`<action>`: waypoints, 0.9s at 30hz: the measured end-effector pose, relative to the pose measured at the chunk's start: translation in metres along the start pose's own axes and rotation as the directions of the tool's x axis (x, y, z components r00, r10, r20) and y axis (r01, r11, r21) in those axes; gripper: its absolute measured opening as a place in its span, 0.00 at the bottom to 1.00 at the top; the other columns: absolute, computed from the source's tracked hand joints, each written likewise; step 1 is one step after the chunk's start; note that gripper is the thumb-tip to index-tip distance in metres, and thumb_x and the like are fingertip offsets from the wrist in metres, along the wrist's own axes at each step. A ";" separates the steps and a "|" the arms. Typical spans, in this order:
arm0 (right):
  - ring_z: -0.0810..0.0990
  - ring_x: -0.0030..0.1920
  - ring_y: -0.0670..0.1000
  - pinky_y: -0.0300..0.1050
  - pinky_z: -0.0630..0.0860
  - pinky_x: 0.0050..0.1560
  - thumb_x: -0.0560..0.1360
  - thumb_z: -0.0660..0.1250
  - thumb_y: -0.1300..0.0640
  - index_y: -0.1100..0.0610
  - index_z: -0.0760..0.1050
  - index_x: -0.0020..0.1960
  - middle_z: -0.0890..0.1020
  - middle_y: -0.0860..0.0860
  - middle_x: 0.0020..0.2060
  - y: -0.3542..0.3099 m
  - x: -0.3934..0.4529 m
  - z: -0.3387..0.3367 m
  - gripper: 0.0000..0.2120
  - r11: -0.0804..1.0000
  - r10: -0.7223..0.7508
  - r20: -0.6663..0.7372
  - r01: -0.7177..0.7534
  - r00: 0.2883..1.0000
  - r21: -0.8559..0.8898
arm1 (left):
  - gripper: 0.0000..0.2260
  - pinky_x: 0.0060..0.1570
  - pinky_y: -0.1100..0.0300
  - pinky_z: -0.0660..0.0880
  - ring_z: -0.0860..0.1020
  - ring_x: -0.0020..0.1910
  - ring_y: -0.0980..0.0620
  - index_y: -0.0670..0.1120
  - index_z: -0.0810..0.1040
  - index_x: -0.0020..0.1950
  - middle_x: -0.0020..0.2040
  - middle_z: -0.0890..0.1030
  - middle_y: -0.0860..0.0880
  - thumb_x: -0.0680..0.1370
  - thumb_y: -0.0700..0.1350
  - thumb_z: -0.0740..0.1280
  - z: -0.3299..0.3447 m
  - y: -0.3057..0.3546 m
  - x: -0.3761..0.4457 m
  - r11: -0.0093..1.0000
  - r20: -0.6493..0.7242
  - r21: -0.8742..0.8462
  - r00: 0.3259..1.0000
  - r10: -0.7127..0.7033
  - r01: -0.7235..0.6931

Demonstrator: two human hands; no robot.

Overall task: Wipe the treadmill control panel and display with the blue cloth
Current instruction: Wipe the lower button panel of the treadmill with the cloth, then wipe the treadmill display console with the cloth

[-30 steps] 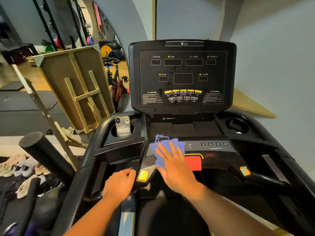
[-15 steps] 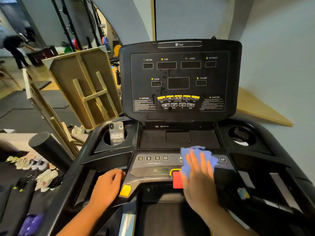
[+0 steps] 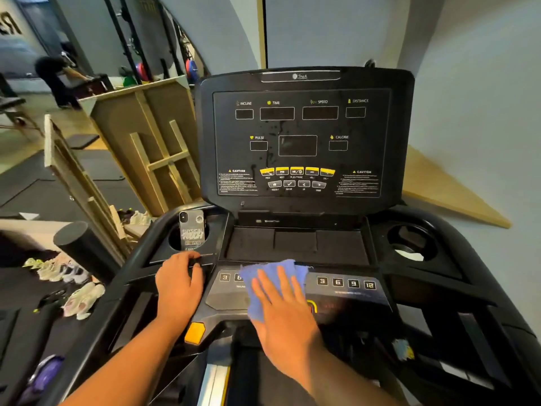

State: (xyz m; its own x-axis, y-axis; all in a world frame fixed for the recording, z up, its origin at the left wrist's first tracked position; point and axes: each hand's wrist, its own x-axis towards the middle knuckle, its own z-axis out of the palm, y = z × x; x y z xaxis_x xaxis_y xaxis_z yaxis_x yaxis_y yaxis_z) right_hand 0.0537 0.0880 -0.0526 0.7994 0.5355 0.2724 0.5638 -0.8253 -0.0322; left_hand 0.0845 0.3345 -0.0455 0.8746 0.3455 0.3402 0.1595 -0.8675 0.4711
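Right hand (image 3: 285,315) flat on the blue cloth (image 3: 263,284), fingers straight and slightly spread, pressing it onto the lower control panel (image 3: 345,291) of the treadmill — the cloth covers the middle of that panel, between the number buttons (image 3: 345,282) on the right and a shorter row half hidden under its left edge. A bit of yellow and red (image 3: 311,306) peeks out just beside the hand's right edge. Left hand (image 3: 180,284) rests on the black frame to the left of the panel, fingers loosely curled over a ridge there; whether it truly grips is hard to tell. Just beyond it a phone (image 3: 191,231) stands upright in the left cup holder (image 3: 175,241). A yellow button (image 3: 194,332) sits on the handle below the left wrist. Up top the display (image 3: 301,142) stands dark, with small drips and streaks showing on its face — the cloth is well below it. The right cup holder (image 3: 409,244) is over on the far side. Off to the left, shoes (image 3: 76,300) line the floor beside leaning wooden frames (image 3: 152,148).
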 end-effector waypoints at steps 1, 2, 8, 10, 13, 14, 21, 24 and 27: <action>0.63 0.76 0.60 0.60 0.54 0.73 0.78 0.50 0.40 0.53 0.71 0.74 0.71 0.50 0.74 0.000 0.001 0.000 0.30 0.997 -0.074 0.034 0.075 0.997 -0.017 | 0.10 0.55 0.42 0.74 0.80 0.55 0.41 0.43 0.81 0.59 0.54 0.84 0.44 0.79 0.41 0.66 0.000 -0.001 -0.001 1.000 -0.001 0.006 1.000 0.005 -0.005; 0.65 0.75 0.59 0.59 0.55 0.72 0.77 0.52 0.39 0.51 0.71 0.74 0.72 0.49 0.73 0.005 -0.002 0.002 0.30 0.989 -0.140 0.049 0.142 0.989 -0.030 | 0.12 0.55 0.42 0.75 0.81 0.55 0.41 0.44 0.81 0.59 0.54 0.84 0.44 0.79 0.44 0.64 0.000 -0.002 -0.001 1.000 0.003 0.013 1.000 0.010 -0.010; 0.53 0.80 0.60 0.57 0.50 0.75 0.77 0.58 0.42 0.56 0.71 0.73 0.72 0.52 0.73 0.047 -0.019 0.017 0.29 0.986 -0.096 0.022 0.098 0.995 -0.131 | 0.15 0.55 0.47 0.75 0.81 0.54 0.45 0.45 0.81 0.59 0.54 0.84 0.47 0.78 0.47 0.60 -0.001 -0.001 -0.002 1.000 0.009 0.022 1.000 0.011 -0.011; 0.63 0.77 0.62 0.58 0.53 0.73 0.77 0.53 0.45 0.58 0.72 0.73 0.73 0.55 0.72 0.029 -0.004 0.005 0.29 1.000 0.015 0.023 -0.015 1.000 -0.006 | 0.14 0.53 0.48 0.74 0.80 0.53 0.46 0.46 0.81 0.58 0.53 0.84 0.48 0.79 0.48 0.60 -0.002 -0.001 0.001 0.998 0.015 0.054 1.000 0.026 -0.027; 0.69 0.74 0.62 0.58 0.48 0.75 0.77 0.53 0.45 0.55 0.73 0.72 0.73 0.53 0.73 -0.005 0.022 -0.012 0.28 0.995 -0.024 0.088 0.016 0.996 0.095 | 0.17 0.46 0.49 0.73 0.80 0.47 0.44 0.48 0.82 0.53 0.47 0.83 0.49 0.80 0.53 0.57 -0.002 -0.004 0.009 0.992 0.028 0.115 0.998 0.048 -0.051; 0.68 0.75 0.61 0.58 0.47 0.76 0.78 0.54 0.43 0.54 0.73 0.73 0.72 0.52 0.73 -0.011 0.027 -0.013 0.28 0.994 -0.092 0.122 0.084 0.988 0.072 | 0.18 0.43 0.50 0.73 0.79 0.45 0.44 0.49 0.82 0.50 0.44 0.82 0.50 0.80 0.55 0.55 -0.003 -0.005 0.014 0.989 0.035 0.136 0.998 0.061 -0.065; 0.71 0.71 0.45 0.44 0.69 0.71 0.82 0.33 0.42 0.42 0.65 0.69 0.73 0.37 0.67 -0.018 -0.001 0.002 0.27 0.982 -0.160 0.233 0.131 0.959 0.137 | 0.23 0.36 0.51 0.70 0.79 0.36 0.43 0.43 0.76 0.35 0.30 0.79 0.46 0.80 0.57 0.55 -0.006 -0.007 0.062 0.994 0.232 0.054 0.969 0.081 -0.096; 0.82 0.55 0.42 0.38 0.78 0.57 0.79 0.47 0.31 0.43 0.72 0.58 0.79 0.33 0.48 -0.020 0.011 -0.054 0.23 0.757 0.183 0.189 -0.261 0.965 0.598 | 0.24 0.36 0.53 0.71 0.80 0.36 0.44 0.43 0.78 0.37 0.31 0.80 0.45 0.83 0.57 0.56 -0.002 -0.012 0.077 0.993 0.322 0.016 0.941 0.104 -0.115; 0.83 0.33 0.43 0.39 0.80 0.36 0.80 0.66 0.46 0.53 0.77 0.46 0.83 0.45 0.31 0.003 0.050 -0.093 0.11 -0.181 0.478 0.551 -0.537 0.685 0.824 | 0.25 0.33 0.55 0.68 0.76 0.30 0.49 0.44 0.71 0.32 0.27 0.76 0.46 0.84 0.57 0.58 0.003 -0.011 0.081 0.993 0.346 -0.030 0.931 0.114 -0.110</action>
State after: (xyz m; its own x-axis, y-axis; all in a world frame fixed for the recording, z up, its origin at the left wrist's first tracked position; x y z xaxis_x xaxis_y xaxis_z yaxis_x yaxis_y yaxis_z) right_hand 0.0759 0.0959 0.0506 0.9309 0.0709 -0.3583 -0.3598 0.0100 -0.9330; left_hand 0.1552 0.3712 -0.0259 0.9910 0.0996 0.0893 0.0484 -0.8892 0.4549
